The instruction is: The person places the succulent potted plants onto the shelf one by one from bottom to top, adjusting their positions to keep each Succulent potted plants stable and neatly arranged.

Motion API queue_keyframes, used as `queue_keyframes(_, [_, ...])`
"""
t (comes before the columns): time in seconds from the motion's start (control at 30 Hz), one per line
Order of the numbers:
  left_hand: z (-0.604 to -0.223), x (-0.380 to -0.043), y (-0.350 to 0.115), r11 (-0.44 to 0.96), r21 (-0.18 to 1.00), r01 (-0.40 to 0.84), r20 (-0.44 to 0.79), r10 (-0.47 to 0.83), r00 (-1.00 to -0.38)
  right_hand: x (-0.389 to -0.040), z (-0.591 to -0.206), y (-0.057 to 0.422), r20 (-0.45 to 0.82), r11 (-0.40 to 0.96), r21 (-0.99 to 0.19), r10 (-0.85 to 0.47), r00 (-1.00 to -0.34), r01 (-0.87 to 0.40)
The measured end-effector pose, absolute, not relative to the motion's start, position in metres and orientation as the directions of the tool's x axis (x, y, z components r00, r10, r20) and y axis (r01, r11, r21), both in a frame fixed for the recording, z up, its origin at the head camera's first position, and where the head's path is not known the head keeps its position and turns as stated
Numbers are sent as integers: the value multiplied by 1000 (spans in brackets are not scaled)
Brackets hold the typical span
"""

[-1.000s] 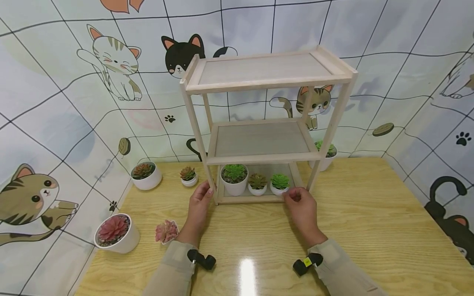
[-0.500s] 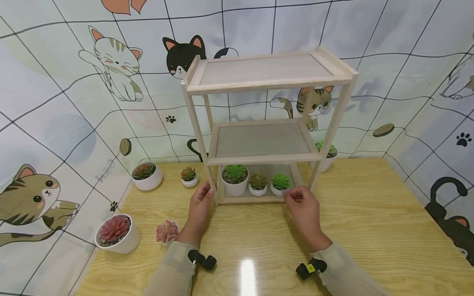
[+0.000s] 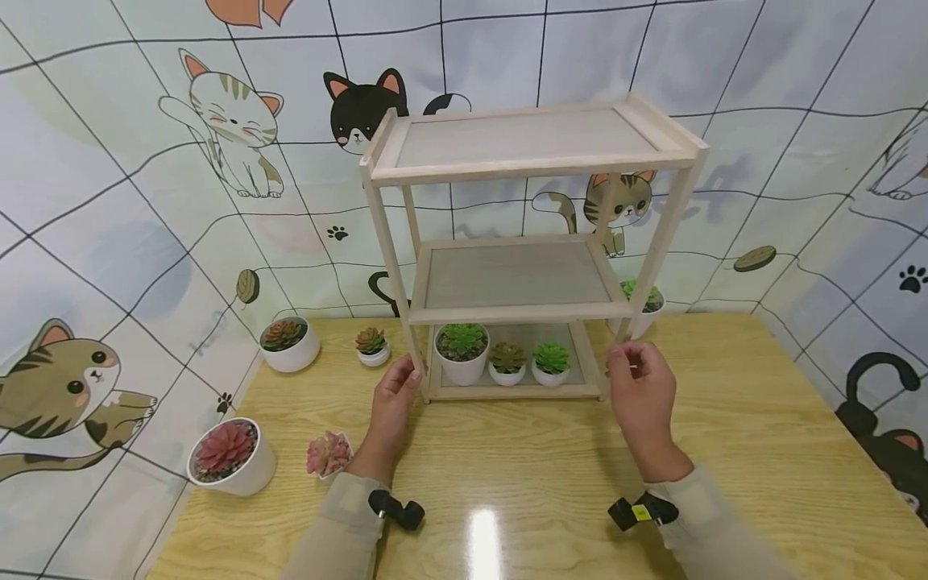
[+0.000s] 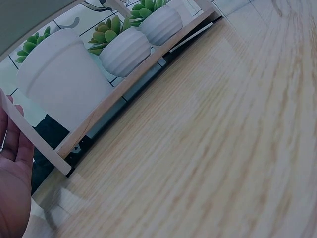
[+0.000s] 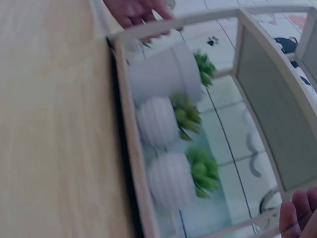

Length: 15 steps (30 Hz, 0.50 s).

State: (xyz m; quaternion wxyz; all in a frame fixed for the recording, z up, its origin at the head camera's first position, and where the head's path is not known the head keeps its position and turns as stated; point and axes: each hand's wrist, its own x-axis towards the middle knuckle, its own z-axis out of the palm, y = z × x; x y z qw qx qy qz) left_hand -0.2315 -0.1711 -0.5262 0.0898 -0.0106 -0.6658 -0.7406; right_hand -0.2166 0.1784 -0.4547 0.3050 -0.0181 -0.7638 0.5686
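Observation:
A light wooden three-tier shelf stands on the table. On its bottom tier are a large potted green succulent, a small brownish-green succulent and a small bright green succulent, all in white pots. My left hand holds the shelf's left front leg, thumb in front and fingers behind. My right hand is at the right front leg, its fingers loosely bent. In the right wrist view its fingertips overlap the frame; whether they touch it is unclear.
On the left of the table are a red succulent, a pink one, and two orange-green ones, a larger and a smaller. Another green plant stands behind the right leg. Cat-patterned walls surround the table.
My right hand has left the small bright green succulent's pot and moved right and slightly back to the shelf's right front leg. The left hand stays at the left leg.

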Motion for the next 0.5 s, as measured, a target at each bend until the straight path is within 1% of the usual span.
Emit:
queue_keyframes(0.2, [-527,-233,-172,-82,986,145,134,-122,-983,-231,-442,199,490,345,-865,424,-762,-364])
queue_keyframes(0.3, [-527,-233,-172,-90,985,146,135,-124,-983,-242,-441,211,487,354,-866,446,-751,-352])
queue_keyframes(0.4, [-527,-233,-172,-97,985,142,129,-125,-984,-255,-447,224,442,354,-888,475,-761,-295])
queue_keyframes(0.5, [-527,-233,-172,-105,985,136,123,-122,-985,-265,-455,236,367,360,-912,499,-785,-197])
